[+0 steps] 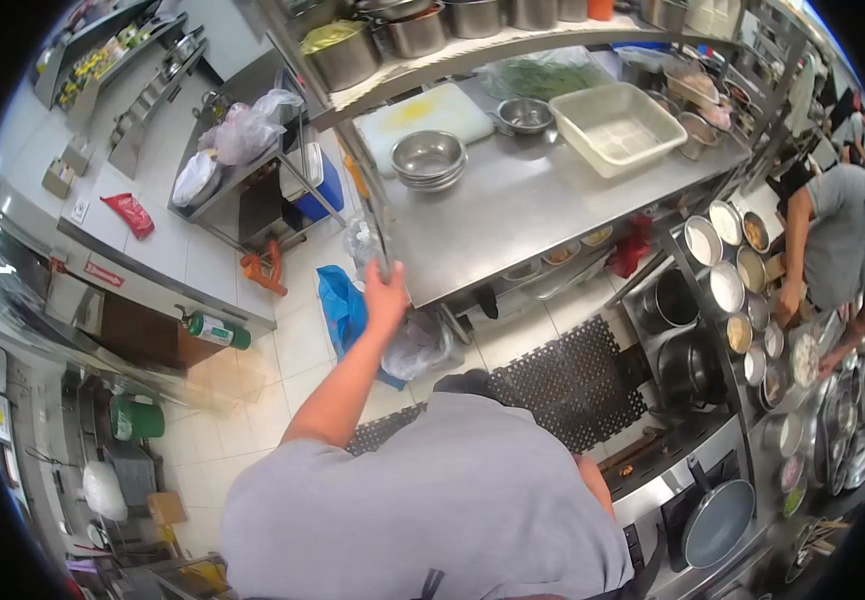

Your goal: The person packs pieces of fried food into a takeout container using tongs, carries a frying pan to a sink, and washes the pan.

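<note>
Steel table (513, 232), long edge running rightward from the left hand (385, 294) near its corner; from here I can't tell whether that hand grips. Right hand hidden.

Cannot see the right hand, hidden past the grey shirt (423, 500); find just a sliver of right forearm (596, 485). Lose the shirt's lower part to the bottom edge. Cannot tell touch from near miss between the left hand (387, 300) and the clear plastic bag (363, 240) at the table (523, 220) corner, perhaps for want of sharpness. See the blue bag (341, 305) partly covered by the left forearm (348, 375). Cannot read the red sign (105, 273), too small. Cannot make out anything inside the co-worker's hand (787, 308), small and blurred.
</note>
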`<state>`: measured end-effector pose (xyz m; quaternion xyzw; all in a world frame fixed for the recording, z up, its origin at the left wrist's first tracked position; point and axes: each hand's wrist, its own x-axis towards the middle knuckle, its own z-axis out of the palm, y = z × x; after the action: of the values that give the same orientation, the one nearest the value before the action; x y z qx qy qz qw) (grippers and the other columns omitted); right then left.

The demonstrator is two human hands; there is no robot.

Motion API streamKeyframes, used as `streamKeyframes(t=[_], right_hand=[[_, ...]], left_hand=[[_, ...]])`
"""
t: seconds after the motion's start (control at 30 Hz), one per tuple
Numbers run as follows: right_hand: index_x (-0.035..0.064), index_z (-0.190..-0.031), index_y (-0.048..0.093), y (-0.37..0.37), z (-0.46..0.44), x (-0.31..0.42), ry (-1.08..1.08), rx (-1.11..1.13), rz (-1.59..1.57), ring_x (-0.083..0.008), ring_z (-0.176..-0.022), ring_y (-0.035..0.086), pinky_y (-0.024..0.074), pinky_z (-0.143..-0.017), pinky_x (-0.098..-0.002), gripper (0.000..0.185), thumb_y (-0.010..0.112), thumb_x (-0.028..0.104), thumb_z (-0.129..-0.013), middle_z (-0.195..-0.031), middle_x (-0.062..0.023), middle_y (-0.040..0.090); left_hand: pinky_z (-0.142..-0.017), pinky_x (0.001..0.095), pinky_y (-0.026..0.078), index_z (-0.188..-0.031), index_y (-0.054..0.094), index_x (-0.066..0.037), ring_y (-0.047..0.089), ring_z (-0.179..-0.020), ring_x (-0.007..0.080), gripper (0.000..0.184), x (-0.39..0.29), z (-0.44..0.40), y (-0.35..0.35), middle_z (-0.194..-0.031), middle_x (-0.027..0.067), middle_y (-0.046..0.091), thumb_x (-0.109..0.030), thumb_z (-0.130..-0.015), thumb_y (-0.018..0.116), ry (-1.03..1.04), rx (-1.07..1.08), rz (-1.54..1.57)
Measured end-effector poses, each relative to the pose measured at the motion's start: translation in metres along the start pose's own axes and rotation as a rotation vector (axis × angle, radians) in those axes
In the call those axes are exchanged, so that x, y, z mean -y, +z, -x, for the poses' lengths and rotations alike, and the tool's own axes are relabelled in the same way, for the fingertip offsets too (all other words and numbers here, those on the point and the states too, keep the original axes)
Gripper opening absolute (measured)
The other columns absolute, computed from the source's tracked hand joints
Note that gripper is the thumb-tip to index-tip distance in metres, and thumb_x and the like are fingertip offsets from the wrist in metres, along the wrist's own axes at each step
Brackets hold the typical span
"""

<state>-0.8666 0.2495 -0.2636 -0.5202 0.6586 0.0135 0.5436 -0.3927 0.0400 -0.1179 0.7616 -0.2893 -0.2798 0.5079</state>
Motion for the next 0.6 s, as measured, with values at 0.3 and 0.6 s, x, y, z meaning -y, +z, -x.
streamKeyframes(t=[0.3,0.6], right_hand=[[-0.0044,-0.109,0.067,0.012,-0.02,0.039,0.015,-0.246,0.185,-0.0381,-0.102,0.067,0.0506,-0.088,-0.0418,0.04,0.062,0.029,-0.088,-0.104,-0.0251,0.069],[0.0001,-0.111,0.066,0.072,-0.052,0.113,-0.13,-0.372,0.169,-0.0347,-0.096,0.067,0.0525,-0.083,-0.0422,0.039,0.061,0.033,-0.09,-0.101,-0.0188,0.07]], left_hand=[[-0.077,0.0464,0.05,-0.14,0.05,-0.012,0.06,-0.091,0.037,0.063,-0.025,-0.2,-0.135,-0.096,0.0157,0.058,-0.002,-0.079,0.058,0.638,-0.399,-0.901],[-0.081,0.0444,0.054,-0.117,0.066,-0.012,0.065,-0.1,0.0338,0.036,-0.094,-0.377,-0.105,-0.114,0.0189,0.063,-0.006,-0.084,0.051,1.347,-0.141,-1.209]])
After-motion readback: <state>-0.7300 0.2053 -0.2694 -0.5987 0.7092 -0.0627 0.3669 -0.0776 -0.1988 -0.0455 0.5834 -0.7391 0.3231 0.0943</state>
